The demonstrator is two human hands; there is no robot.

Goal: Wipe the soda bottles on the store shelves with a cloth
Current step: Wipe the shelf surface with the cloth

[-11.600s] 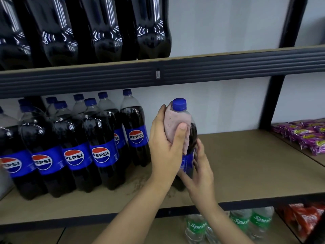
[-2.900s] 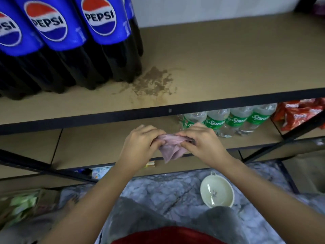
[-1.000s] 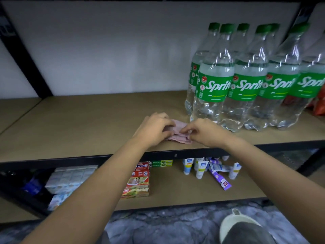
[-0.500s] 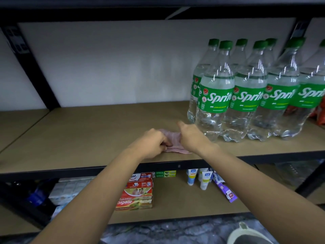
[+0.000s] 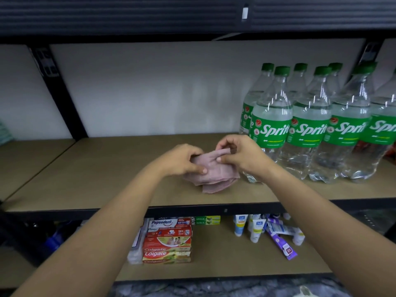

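Cloth (image 5: 211, 172) is soft, pink and floppy, and it sits bunched on the shelf (image 5: 107, 168), just left of the Sprite bottles (image 5: 308, 129). I see my left hand (image 5: 182, 160) pinching one side and my right hand (image 5: 240, 152) pinching a fold on top. I think the bottles are full, so heavy, and smooth, maybe slippery. I would hold one by its thin neck under the green cap and rub with a flat wad.
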